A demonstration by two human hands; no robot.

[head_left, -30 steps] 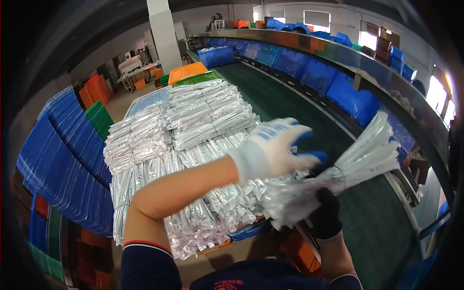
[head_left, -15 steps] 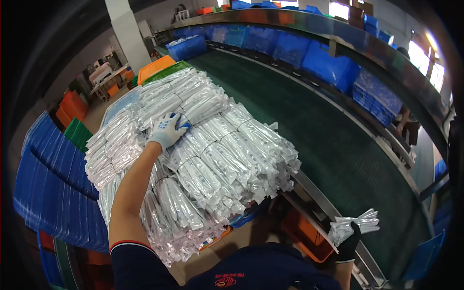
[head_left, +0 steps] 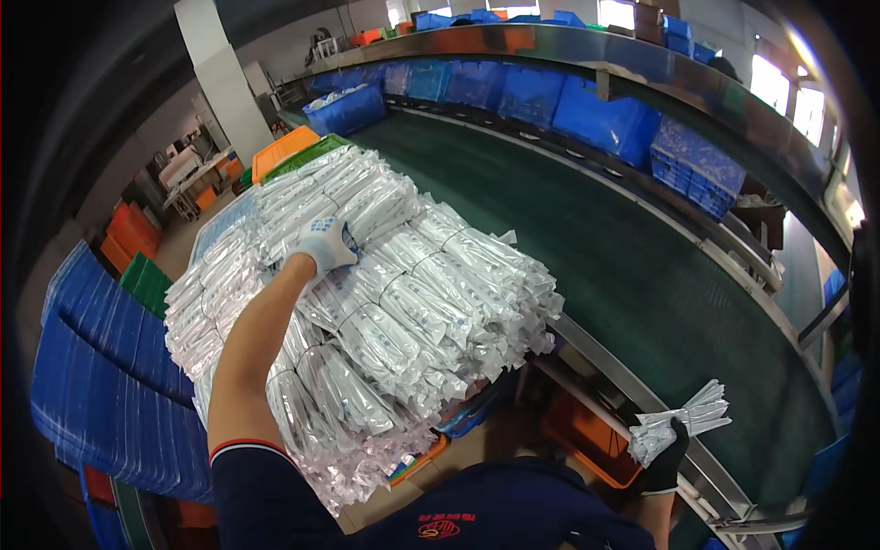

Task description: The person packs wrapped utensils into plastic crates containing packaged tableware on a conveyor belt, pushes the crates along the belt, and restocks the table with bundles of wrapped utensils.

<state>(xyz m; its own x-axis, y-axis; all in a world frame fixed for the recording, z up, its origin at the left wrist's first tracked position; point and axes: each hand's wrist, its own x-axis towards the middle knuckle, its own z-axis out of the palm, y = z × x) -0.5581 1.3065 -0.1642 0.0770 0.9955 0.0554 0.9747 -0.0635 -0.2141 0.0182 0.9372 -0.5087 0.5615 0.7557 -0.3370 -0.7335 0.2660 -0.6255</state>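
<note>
Left hand [head_left: 325,246] touches stacked bundles [head_left: 426,298]; right hand [head_left: 669,460] grips another bundle [head_left: 695,414].

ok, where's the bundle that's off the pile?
Head view, lower right: the bundle is in the black-gloved right hand, at the metal rail along the green belt.

- Pile of bundled packets [head_left: 440,284]: at 11 o'clock.
- Stacked bins [head_left: 119,394]: at 10 o'clock, left of the pile.
- Conveyor belt [head_left: 568,220]: from 12 to 2 o'clock, right of the pile.
- Row of tubs [head_left: 532,96]: at 12 to 1 o'clock, beyond the belt.
- Pillar [head_left: 215,82]: at 11 o'clock, behind the pile.
- Held bundle [head_left: 683,422]: at 2 o'clock, in the right hand [head_left: 666,458].
</note>
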